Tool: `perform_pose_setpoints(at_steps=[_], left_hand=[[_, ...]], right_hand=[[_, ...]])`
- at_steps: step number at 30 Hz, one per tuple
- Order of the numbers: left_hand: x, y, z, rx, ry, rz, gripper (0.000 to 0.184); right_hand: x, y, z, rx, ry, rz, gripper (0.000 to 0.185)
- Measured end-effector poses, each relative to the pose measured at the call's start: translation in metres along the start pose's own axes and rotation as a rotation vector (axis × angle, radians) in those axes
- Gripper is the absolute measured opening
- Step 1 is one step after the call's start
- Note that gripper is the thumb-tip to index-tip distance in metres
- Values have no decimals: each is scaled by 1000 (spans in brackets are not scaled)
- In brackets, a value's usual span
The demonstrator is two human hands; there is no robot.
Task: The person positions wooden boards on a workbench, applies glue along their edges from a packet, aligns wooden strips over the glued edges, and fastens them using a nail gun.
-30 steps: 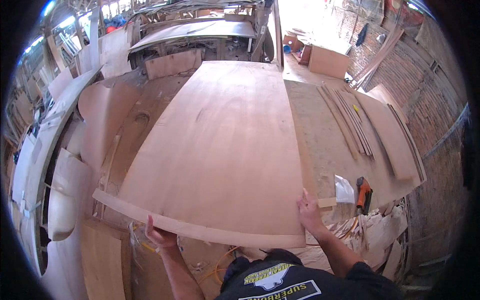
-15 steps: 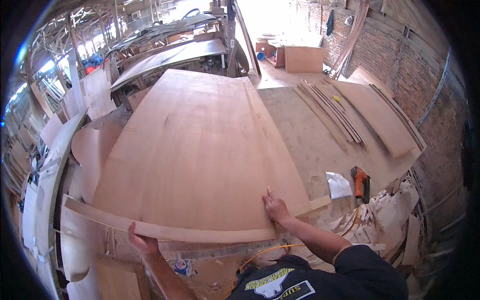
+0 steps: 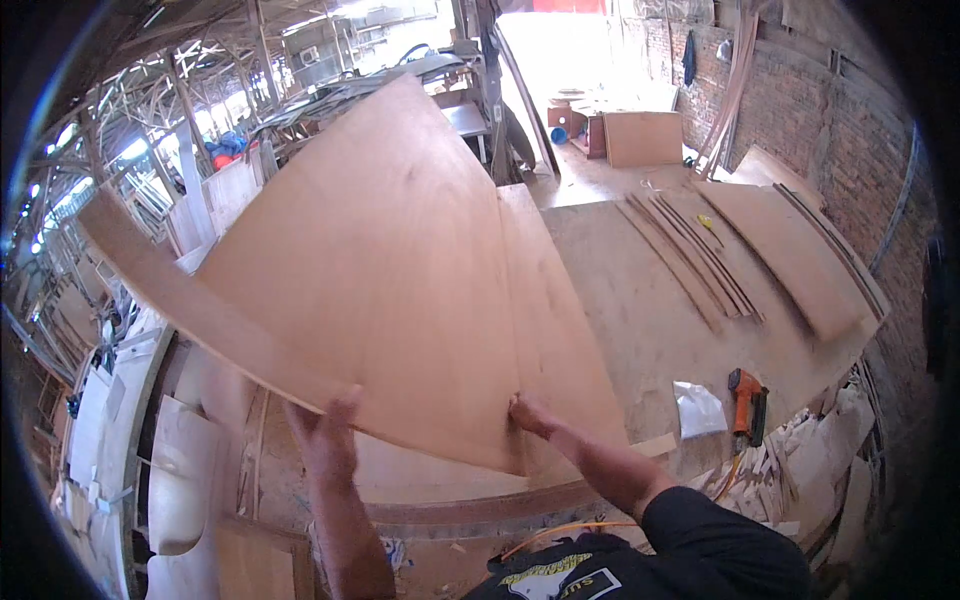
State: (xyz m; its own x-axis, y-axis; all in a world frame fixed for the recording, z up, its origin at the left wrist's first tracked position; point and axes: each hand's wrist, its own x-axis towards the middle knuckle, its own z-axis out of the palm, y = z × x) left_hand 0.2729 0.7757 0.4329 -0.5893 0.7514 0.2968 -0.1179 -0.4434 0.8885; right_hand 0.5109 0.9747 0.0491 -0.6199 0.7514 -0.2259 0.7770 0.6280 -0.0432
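A large thin wooden panel (image 3: 380, 250), with a strip along its near edge, is tilted up on its left side. My left hand (image 3: 335, 430) grips the near edge from below, its thumb on top and the hand slightly blurred. Closed round the panel's right edge near the front corner is my right hand (image 3: 530, 412). Beneath and to the right lies another wooden panel (image 3: 560, 330) on the worktable (image 3: 640, 330). An orange nail gun (image 3: 743, 400) and a white plastic bag (image 3: 700, 410) lie to the right of my right hand.
Thin wooden strips (image 3: 690, 255) and a wide board (image 3: 795, 260) lie on the table's right part. Wood scraps (image 3: 790, 480) are heaped at the front right. Long boards (image 3: 130, 410) stand at the left, and a brick wall (image 3: 850, 130) rises at the right.
The top panel has lifted and tilted, its left side rising, which shows more of the panel below. My left hand has moved right and up with it, while my right hand stays at the edge.
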Motion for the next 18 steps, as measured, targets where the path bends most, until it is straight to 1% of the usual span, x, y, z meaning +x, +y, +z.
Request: perform_pose_setpoints(at_steps=[1, 2, 4, 5, 6, 7, 8, 9, 10, 11, 14, 15, 16, 18], left_hand=[[-12, 4, 22, 27, -48, 35, 69], [-19, 5, 35, 76, -162, 31, 62], [-33, 13, 64, 177, -365, 1, 48], [-39, 17, 81, 225, -457, -21, 41], [-43, 12, 96, 249, -488, -7, 41], [-46, 6, 112, 316, -523, 100, 47], [-49, 1, 128, 379, -549, 210, 54], [-51, -1, 142, 466, -585, 359, 65], [-53, -2, 156, 547, -604, 513, 78], [-57, -3, 166, 607, -630, 620, 90], [-82, 7, 190, 604, -760, 574, 111], [-83, 1, 189, 510, -848, 508, 120], [-81, -13, 181, 490, -874, 417, 115], [-71, -65, 155, 463, -926, 224, 106]], right_hand=[[2, 3, 2, 251, -1, 33, 43], [3, 6, 4, 503, 6, 66, 41], [-14, 15, 0, 1649, -25, 234, 40], [-39, 13, -35, 1615, 26, 268, 43], [-78, 10, -107, 1577, 81, 302, 48], [-105, 17, -172, 1553, 164, 247, 57], [-137, 25, -237, 1572, 303, 119, 63], [-177, 21, -306, 1595, 438, 63, 65], [-203, 25, -344, 1585, 579, -60, 67], [-226, 31, -371, 1563, 715, -185, 69], [-283, 38, -398, 1694, 745, -677, 78], [-300, 45, -382, 1696, 788, -743, 81], [-317, 52, -366, 1697, 829, -812, 84], [-347, 48, -342, 1578, 1147, -361, 88]])
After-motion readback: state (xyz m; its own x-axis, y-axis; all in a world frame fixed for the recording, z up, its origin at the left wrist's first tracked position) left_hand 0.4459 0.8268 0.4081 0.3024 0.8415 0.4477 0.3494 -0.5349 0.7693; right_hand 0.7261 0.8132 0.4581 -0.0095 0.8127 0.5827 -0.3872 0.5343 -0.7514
